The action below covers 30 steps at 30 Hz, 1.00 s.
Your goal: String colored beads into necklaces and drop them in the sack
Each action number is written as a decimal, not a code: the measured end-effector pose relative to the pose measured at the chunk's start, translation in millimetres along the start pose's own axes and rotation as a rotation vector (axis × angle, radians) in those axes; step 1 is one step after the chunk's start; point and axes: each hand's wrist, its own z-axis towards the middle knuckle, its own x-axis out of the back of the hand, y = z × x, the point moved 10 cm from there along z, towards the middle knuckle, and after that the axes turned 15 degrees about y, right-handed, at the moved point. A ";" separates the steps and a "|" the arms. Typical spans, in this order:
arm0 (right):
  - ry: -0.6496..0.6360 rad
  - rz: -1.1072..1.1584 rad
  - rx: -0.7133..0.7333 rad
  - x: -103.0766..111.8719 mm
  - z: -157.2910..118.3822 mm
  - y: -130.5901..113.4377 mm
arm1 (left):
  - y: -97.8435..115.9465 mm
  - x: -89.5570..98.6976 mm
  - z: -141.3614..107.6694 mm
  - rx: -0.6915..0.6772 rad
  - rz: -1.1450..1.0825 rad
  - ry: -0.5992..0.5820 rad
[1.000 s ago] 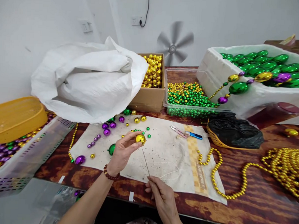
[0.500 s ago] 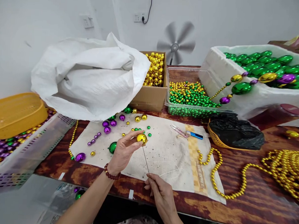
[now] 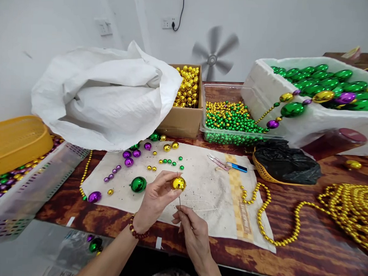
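Note:
Between its thumb and fingers, my left hand (image 3: 155, 195) pinches a shiny gold bead (image 3: 178, 184) above the cloth. My right hand (image 3: 194, 228) is closed on a long thin needle (image 3: 179, 200), just below the bead. The needle runs up into the bead, and a thin tip shows above it. On the white cloth (image 3: 199, 195) lie a large green bead (image 3: 138, 184) left of my left hand, a purple bead (image 3: 94, 197), several small purple beads (image 3: 111, 176) and small green beads (image 3: 169, 161). Thread snips (image 3: 217, 161) and a blue-handled tool (image 3: 236, 167) rest farther right.
A white sack (image 3: 112, 106), a carton of gold beads (image 3: 180, 121), a clear tub of small beads (image 3: 233, 136) and a foam box (image 3: 266, 76) line the back. Gold bead strings (image 3: 348, 210) lie right; a bead-filled crate (image 3: 57, 169) stands left. A fan (image 3: 211, 60) spins behind.
My left hand has brought the gold bead down and slightly right, closer to my right hand. The needle now goes through the bead, with less of it showing below.

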 end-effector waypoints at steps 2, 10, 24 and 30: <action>0.015 0.001 0.001 2.4 4.8 -4.1 | 0.1 -4.9 -4.4 -0.028 0.053 -0.067; 0.142 -0.002 -0.094 35.3 12.0 16.6 | -26.5 -11.3 48.7 -0.350 0.924 -0.092; 0.115 -0.026 -0.187 48.7 -1.2 39.1 | -63.4 -29.4 81.3 -0.200 0.756 -0.127; 0.085 -0.035 -0.172 42.7 -8.2 37.3 | -69.0 -13.0 56.1 0.485 -0.184 -0.035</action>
